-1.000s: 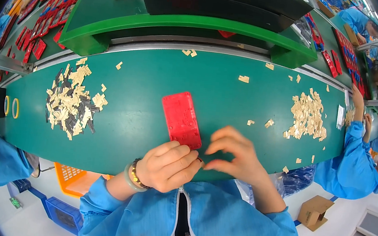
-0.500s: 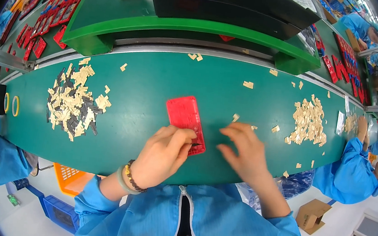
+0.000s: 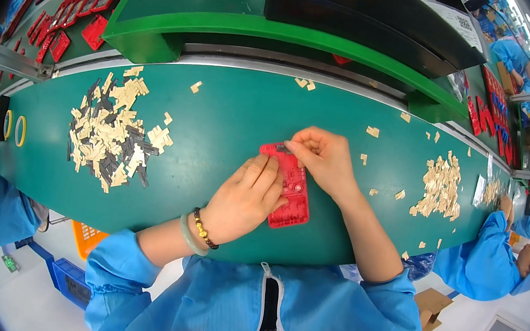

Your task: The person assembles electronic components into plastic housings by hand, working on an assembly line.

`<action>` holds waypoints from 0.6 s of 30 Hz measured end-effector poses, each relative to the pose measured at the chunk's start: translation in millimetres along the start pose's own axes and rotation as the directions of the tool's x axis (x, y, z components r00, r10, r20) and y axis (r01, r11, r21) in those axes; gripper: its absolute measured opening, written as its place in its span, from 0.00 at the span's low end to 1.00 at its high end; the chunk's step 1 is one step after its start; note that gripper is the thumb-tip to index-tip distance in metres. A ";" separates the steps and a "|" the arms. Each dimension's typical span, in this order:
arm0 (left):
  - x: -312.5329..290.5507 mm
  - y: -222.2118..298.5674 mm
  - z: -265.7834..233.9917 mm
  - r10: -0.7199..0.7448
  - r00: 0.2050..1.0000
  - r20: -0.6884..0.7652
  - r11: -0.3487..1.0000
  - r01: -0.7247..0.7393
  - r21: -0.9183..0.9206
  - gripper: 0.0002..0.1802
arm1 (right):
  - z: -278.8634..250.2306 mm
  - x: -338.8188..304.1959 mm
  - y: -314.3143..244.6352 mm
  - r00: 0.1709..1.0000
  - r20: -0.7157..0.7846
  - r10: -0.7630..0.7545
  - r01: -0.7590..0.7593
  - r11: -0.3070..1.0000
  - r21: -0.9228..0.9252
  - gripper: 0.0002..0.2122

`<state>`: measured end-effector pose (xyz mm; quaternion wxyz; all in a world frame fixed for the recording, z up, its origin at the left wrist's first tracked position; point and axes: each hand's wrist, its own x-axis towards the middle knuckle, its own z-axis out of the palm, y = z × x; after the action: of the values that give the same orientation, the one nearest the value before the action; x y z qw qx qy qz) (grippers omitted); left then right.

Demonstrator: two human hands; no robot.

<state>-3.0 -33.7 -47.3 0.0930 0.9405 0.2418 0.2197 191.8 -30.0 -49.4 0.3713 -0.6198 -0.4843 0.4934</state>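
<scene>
A red plastic shell [image 3: 293, 214] lies on the green table in front of me, its ribbed inside facing up. My left hand [image 3: 246, 189] is closed over its left edge, with fingertips on the shell and thumb by its middle. At the shell's far end, my right hand [image 3: 324, 162] has thumb and forefinger brought together. A small dark strip [image 3: 281, 146] shows right at those fingertips, on the shell's far edge. What sits between the right fingers is hidden. Left of my hands is a pile of cream and dark grey small pieces [image 3: 112, 132].
More cream pieces [image 3: 440, 189] are heaped at the right, with several strays around. A green raised shelf [image 3: 280, 30] carrying a black box [image 3: 366, 20] spans the far side. Two yellow rings [image 3: 20, 130] lie far left. People in blue sit at both sides.
My right hand has gone from open beside the shell to closed at its far end. My left hand has shifted onto the shell's left edge. The whole view has also shifted slightly.
</scene>
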 end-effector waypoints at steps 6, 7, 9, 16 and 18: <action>-0.1 1.4 2.7 -0.011 1.000 -0.003 0.999 0.011 0.033 0.24 | 6.2 -0.9 1.6 0.995 -0.071 -0.070 0.063 0.993 -0.096 0.04; -0.4 1.0 3.3 -0.014 1.000 -0.003 1.000 0.014 0.021 0.24 | 7.0 -1.2 1.0 0.994 -0.077 -0.082 0.072 0.989 -0.128 0.03; -0.6 0.7 4.5 -0.021 1.000 -0.007 1.000 0.021 0.004 0.24 | 8.4 -2.1 0.5 0.993 -0.081 -0.091 0.077 0.983 -0.164 0.03; 2.5 -9.3 0.3 -0.081 0.997 -0.008 0.982 0.078 -0.172 0.21 | 16.8 -12.3 -2.9 0.906 -0.131 -0.403 0.270 0.787 -0.554 0.05; 4.9 -9.7 -0.4 -0.073 0.997 -0.007 0.979 0.070 -0.194 0.20 | 14.0 -22.4 -8.5 0.868 -0.133 -0.478 0.264 0.673 -0.691 0.06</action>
<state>-3.3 -22.8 -47.9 0.1900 0.9163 0.2536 0.2451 175.2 -49.7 -39.1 0.2948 -0.6642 -0.6789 0.1049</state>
